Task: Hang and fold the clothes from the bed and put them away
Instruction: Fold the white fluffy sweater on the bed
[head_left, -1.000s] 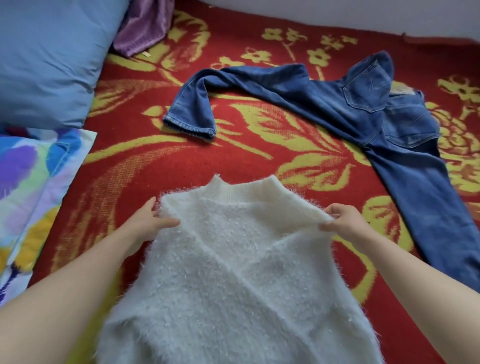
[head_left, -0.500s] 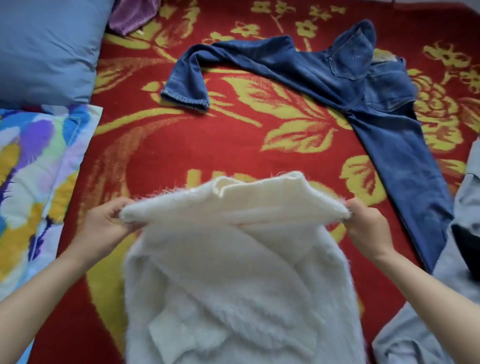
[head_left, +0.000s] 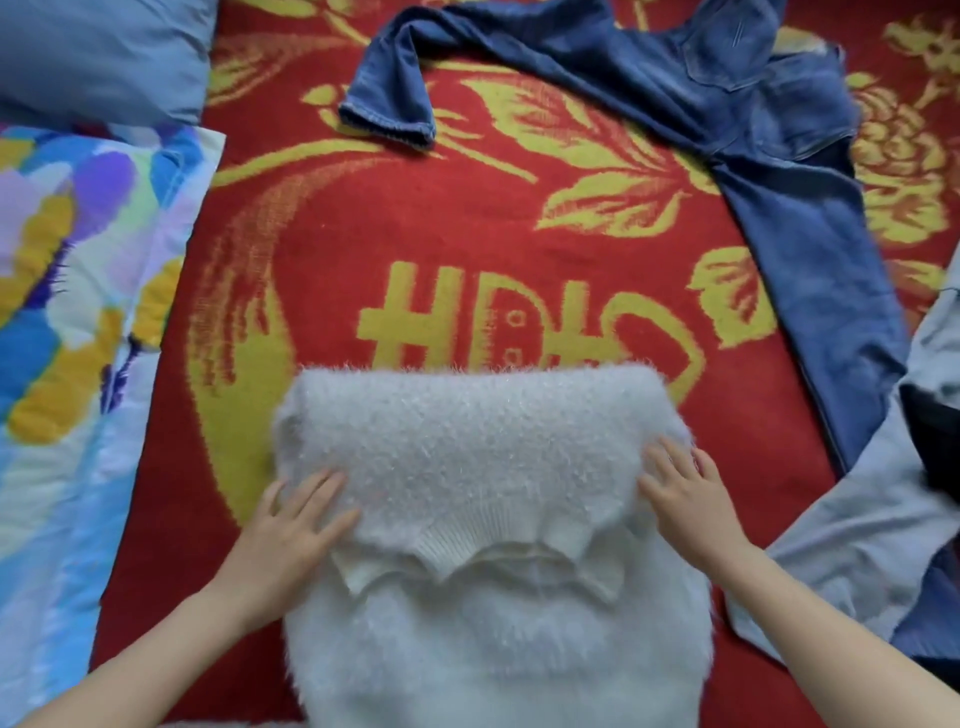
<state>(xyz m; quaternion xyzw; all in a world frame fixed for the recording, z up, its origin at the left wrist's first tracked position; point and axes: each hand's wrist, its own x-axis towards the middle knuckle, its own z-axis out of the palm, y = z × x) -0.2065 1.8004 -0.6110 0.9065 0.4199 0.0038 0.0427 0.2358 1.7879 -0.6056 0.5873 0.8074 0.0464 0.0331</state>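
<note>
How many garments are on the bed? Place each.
3. White sweater nearest, under left hand and right hand; jeans across the top right; pale blue garment at the right edge. A dark piece beside it may be a fourth.

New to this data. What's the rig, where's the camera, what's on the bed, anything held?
No machine: a person's two bare hands, filmed by one wide-angle camera worn on the head, looking down at a bed. All pictures share that view; the last is the current moment. The left hand and right hand lie flat on a white fuzzy sweater, its top folded toward the person; they press it and grip nothing. Beyond it, jeans lie spread on the red and yellow blanket. A blue pillow and patterned bedding sit at left, a grey-blue garment at right.
</note>
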